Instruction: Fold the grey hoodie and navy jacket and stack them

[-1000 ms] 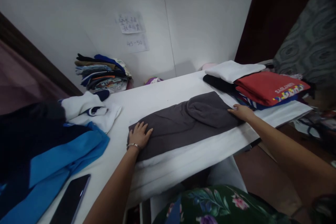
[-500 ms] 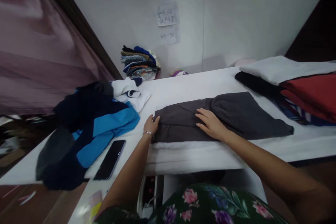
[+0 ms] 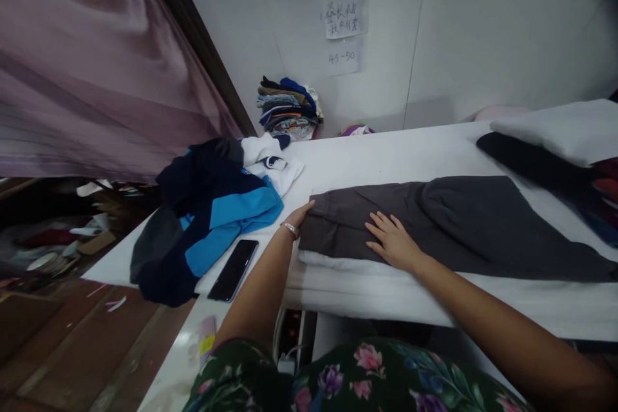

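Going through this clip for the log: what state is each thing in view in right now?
Left hand: open, at the grey garment's near end.
Right hand: open, flat on the grey garment.
Dark grey garment: folded, lying flat on white cloth.
Phone: lying flat, screen dark.
Blue and navy jacket: bunched in a heap.
Stack of folded clothes: piled against the wall.

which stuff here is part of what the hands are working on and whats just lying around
Being worked on: the dark grey garment, with the left hand at its near end and the right hand flat on it; the white cloth beneath it.

Lying about: the blue and navy jacket, the black phone, the stack of folded clothes by the wall.
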A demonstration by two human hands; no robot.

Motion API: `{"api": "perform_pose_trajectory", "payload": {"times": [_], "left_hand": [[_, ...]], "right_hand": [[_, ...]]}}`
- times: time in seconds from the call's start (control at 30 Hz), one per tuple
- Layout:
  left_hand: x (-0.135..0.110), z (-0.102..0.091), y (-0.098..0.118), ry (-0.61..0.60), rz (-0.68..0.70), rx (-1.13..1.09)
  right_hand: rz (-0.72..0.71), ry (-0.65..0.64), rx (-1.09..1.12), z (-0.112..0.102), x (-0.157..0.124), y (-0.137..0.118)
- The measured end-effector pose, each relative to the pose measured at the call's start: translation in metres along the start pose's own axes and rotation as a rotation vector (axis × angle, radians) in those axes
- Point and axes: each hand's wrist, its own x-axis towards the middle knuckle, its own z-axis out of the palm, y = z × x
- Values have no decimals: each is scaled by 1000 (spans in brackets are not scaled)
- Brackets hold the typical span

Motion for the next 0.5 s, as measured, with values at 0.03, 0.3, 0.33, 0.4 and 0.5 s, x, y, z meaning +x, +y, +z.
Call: {"api": "perform_pose_trajectory", "payload": {"times": [0.03, 0.3, 0.33, 0.4, 0.5], "left_hand": [[-2, 2, 2, -45, -56, -47], [-17, 11, 18, -24, 135, -40], [-19, 14, 23, -14, 157, -18], [-23, 24, 35, -5, 194, 46], [-31, 49, 56, -13, 270, 184]], "right_hand": [[3, 0, 3, -1, 0, 0], [85, -75, 136, -8, 8, -1], [102, -66, 179, -8, 8, -1], [143, -24, 302, -11, 9, -1], [228, 83, 600, -19, 9, -3]]}}
